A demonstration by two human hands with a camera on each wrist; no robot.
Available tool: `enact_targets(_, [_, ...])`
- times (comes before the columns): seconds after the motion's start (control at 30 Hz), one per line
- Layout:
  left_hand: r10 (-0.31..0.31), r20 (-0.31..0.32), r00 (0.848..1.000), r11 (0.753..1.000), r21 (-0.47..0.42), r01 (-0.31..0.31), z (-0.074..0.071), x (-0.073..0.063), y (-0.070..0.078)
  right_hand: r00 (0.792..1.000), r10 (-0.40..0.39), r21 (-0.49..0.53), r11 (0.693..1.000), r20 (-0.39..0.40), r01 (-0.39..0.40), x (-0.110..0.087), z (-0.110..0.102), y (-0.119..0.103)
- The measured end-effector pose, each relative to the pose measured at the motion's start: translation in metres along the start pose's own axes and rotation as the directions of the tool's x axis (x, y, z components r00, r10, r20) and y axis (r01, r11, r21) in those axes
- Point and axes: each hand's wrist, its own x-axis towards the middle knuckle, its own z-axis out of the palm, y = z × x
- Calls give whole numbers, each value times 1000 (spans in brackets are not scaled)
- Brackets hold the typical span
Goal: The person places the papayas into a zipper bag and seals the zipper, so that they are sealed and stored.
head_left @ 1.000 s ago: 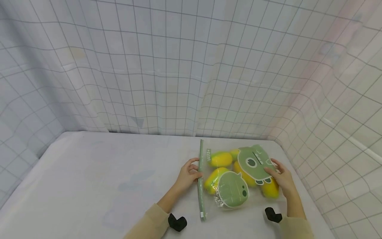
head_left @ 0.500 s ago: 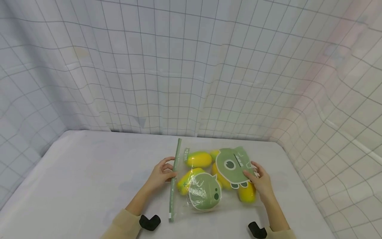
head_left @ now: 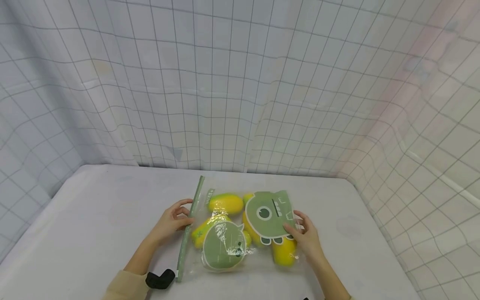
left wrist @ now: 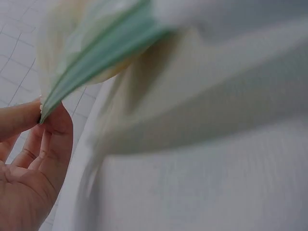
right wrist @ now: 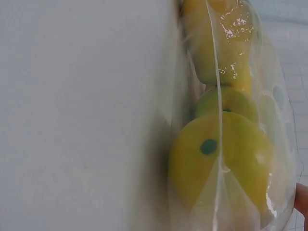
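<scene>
A clear zip bag (head_left: pixel 270 214) with green cartoon prints lies across the middle in the head view. Several yellow-green mangoes (head_left: pixel 226 204) fill it. My left hand (head_left: pixel 166 225) pinches the green zip strip (head_left: pixel 190 233) at the bag's left edge between thumb and fingers. In the left wrist view that strip (left wrist: pixel 96 65) shows above the cloth, with a shadow beneath. My right hand (head_left: pixel 309 237) grips the bag's right end, thumb on top. The right wrist view shows a rounded mango (right wrist: pixel 226 163) close up behind the plastic; only one finger (right wrist: pixel 301 198) appears there.
White cloth covers the table (head_left: pixel 93 233), which spreads out on both sides of the bag. A white grid-patterned curtain (head_left: pixel 225 91) hangs behind and along both sides. Black wrist mounts, one at the left cuff (head_left: pixel 160 279), sit by the sleeves.
Both hands have carried the bag leftward from the right side of the table to the middle, and slightly nearer. The bag now slants a little. Both grips stay the same.
</scene>
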Motion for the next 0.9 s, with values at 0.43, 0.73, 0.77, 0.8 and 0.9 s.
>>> enact_targets(0.43, [-42,-32,999,999,20,43,-23,-17,-7,999,-17,31,999,52,16,-11,22,2])
enact_targets(0.73, [-95,-20,995,995,-31,95,-23,-18,-7,995,-8,49,999,99,3,-8,25,10])
enact_targets(0.77, [-98,-18,995,995,-31,97,-23,-18,-7,995,-7,47,999,102,2,-8,25,11])
enact_targets(0.8, [-100,-18,995,995,-30,99,-23,-18,-6,995,-5,46,999,103,0,-7,26,11])
enact_targets(0.9, [-106,-22,994,994,-22,105,-23,-18,-6,995,-5,35,999,101,1,-8,26,10])
